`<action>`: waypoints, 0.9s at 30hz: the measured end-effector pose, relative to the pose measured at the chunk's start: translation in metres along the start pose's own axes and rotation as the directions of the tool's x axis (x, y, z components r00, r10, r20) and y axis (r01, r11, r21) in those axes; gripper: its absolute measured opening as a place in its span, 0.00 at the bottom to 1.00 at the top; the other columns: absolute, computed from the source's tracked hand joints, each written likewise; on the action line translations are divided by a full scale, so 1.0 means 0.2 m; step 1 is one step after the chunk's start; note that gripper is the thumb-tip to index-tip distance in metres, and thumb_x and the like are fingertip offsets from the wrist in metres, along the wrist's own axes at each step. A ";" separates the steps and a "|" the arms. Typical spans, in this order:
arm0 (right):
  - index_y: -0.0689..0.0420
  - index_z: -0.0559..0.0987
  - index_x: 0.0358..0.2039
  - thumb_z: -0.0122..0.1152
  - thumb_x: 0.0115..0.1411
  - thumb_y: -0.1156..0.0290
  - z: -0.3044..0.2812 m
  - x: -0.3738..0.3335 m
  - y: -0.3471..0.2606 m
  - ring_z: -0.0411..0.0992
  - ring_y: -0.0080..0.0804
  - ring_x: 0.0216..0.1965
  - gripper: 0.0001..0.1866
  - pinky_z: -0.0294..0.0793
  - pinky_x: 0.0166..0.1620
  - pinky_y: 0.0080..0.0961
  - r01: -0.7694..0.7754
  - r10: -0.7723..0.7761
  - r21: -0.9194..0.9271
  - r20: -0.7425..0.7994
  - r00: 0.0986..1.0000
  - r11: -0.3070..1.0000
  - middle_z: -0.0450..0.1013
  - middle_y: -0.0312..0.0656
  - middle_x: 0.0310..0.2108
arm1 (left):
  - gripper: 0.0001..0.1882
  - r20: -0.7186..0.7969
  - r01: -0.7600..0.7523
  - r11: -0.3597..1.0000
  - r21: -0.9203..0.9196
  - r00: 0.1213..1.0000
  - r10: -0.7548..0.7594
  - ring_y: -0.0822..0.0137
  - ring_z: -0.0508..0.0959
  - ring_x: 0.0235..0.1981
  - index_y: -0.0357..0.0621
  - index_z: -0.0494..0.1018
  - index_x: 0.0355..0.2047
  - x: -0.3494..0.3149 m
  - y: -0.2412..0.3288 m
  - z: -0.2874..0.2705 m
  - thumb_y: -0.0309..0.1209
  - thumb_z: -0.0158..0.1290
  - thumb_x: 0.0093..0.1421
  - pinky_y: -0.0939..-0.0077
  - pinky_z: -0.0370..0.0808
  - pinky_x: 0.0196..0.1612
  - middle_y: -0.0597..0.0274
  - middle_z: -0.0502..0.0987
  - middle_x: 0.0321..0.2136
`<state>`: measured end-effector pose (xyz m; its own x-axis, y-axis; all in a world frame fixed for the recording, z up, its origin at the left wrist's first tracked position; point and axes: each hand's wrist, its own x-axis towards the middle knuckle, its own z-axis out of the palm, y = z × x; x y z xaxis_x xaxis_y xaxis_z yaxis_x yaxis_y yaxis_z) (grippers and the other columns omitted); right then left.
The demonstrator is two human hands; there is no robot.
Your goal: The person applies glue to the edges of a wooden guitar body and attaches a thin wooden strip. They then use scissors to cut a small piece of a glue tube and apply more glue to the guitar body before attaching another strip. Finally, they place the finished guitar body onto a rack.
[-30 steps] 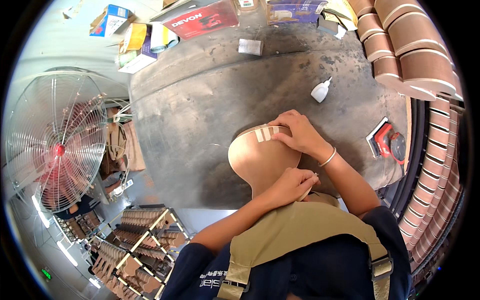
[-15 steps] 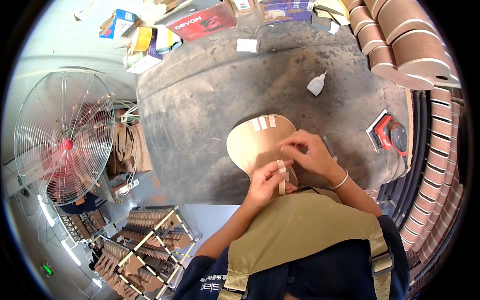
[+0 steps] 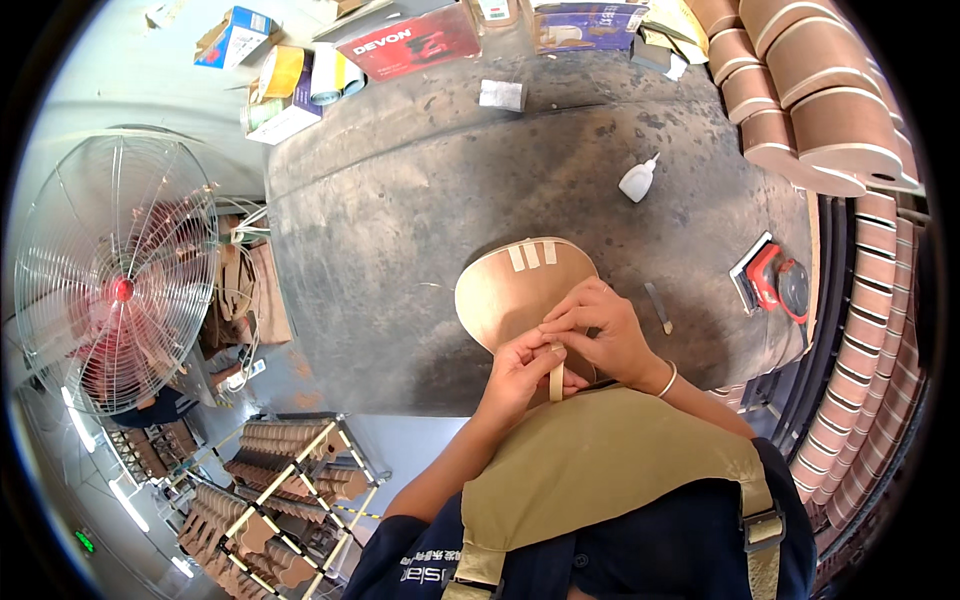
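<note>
A pale wooden ukulele-shaped body (image 3: 505, 295) lies at the table's near edge, partly under my hands. Three short strips of cream tape (image 3: 533, 255) cross its far edge. My left hand (image 3: 520, 375) is closed around a narrow roll of masking tape (image 3: 557, 383), seen edge-on below the fingers. My right hand (image 3: 602, 330) is bent over the body, thumb and fingers pinched together against the left fingertips. What sits in that pinch, possibly the tape's end, is too small to make out. A thin grey blade-like strip (image 3: 657, 305) lies right of my right hand.
On the dark table (image 3: 400, 200) are a white glue bottle (image 3: 637, 180), a red sander (image 3: 775, 280) and a small whitish block (image 3: 503, 95). Boxes (image 3: 410, 45) line the far edge. Instrument bodies (image 3: 835, 90) are stacked at right; a large fan (image 3: 120, 285) stands at left.
My right hand has come left and down to meet the left fingertips, pinching there. The grey strip beside it shows more fully. The whole view has shifted slightly.
</note>
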<state>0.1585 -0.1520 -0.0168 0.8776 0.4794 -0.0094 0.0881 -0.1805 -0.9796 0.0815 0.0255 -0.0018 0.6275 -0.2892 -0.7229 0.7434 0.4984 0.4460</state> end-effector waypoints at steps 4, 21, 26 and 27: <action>0.51 0.89 0.32 0.76 0.53 0.78 0.03 0.05 -0.04 0.75 0.36 0.42 0.08 0.74 0.49 0.31 0.116 -0.124 -0.152 -0.043 0.991 0.982 0.83 0.31 0.33 | 0.21 -0.071 0.027 0.999 -0.023 0.997 -0.029 0.55 0.88 0.35 0.35 0.69 0.65 -0.04 0.08 0.07 0.27 0.51 0.73 0.65 0.87 0.38 0.50 0.80 0.45; 0.53 0.90 0.29 0.74 0.54 0.70 0.11 0.72 0.23 0.72 0.38 0.41 0.03 0.74 0.47 0.35 -0.055 0.087 -0.309 0.090 0.992 0.949 0.83 0.36 0.29 | 0.12 -0.131 -0.046 0.985 -0.164 0.991 0.024 0.70 0.82 0.35 0.36 0.79 0.40 0.30 0.26 -0.18 0.35 0.57 0.69 0.68 0.86 0.32 0.62 0.79 0.36; 0.54 0.91 0.30 0.75 0.55 0.68 0.16 0.76 0.31 0.73 0.33 0.38 0.05 0.74 0.44 0.32 -0.239 0.299 -0.260 0.223 0.928 0.935 0.82 0.37 0.28 | 0.18 -0.154 -0.011 0.990 -0.144 0.988 -0.011 0.72 0.76 0.18 0.30 0.81 0.43 0.32 0.27 -0.20 0.35 0.51 0.71 0.70 0.86 0.23 0.66 0.73 0.21; 0.54 0.91 0.30 0.75 0.55 0.68 0.16 0.77 0.30 0.74 0.33 0.38 0.05 0.74 0.44 0.33 -0.307 0.359 -0.231 0.236 0.903 0.923 0.82 0.38 0.28 | 0.18 -0.152 -0.019 0.990 -0.139 0.988 -0.002 0.71 0.77 0.18 0.30 0.81 0.43 0.32 0.26 -0.20 0.35 0.50 0.72 0.70 0.86 0.23 0.66 0.73 0.21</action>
<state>0.2834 -0.0618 -0.0837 0.7129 0.5705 -0.4078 -0.0797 -0.5119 -0.8553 0.1514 0.0659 -0.0463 0.5832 -0.1627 -0.7959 0.6919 0.6128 0.3817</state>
